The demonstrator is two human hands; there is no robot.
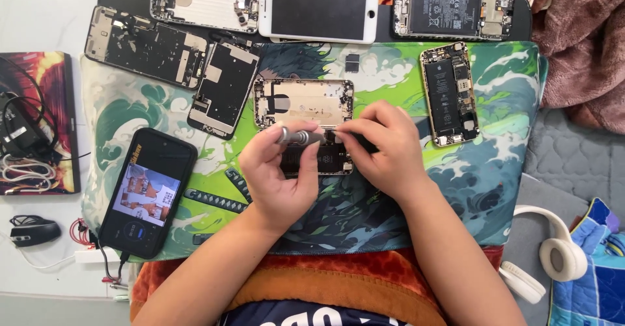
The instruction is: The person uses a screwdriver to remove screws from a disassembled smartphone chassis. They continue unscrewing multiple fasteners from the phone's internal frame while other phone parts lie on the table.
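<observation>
Opened phone point(303, 105), centre of the mat point(501, 170), back shell up for access. Left hand point(277, 173) closes around a silver screwdriver point(296, 135), laid level; right hand point(384, 144) pinches its tip end, steadying it over the phone's near half. Spare phones lie along the far edge.

The scene is brightly and evenly lit from above, with colours vivid and nothing washed out. Shadows are soft and short: a faint one lies under the left hand point(277, 179) and the right hand point(384, 147) on the printed desk mat point(495, 163). The white phone's dark screen point(318, 8) shows a dull sheen without hard glare, while the lit screen of the black phone point(146, 194) reads clearly. Focus is sharp across the centre; the frame's corners are slightly softer, and straight edges bow a little there.
</observation>
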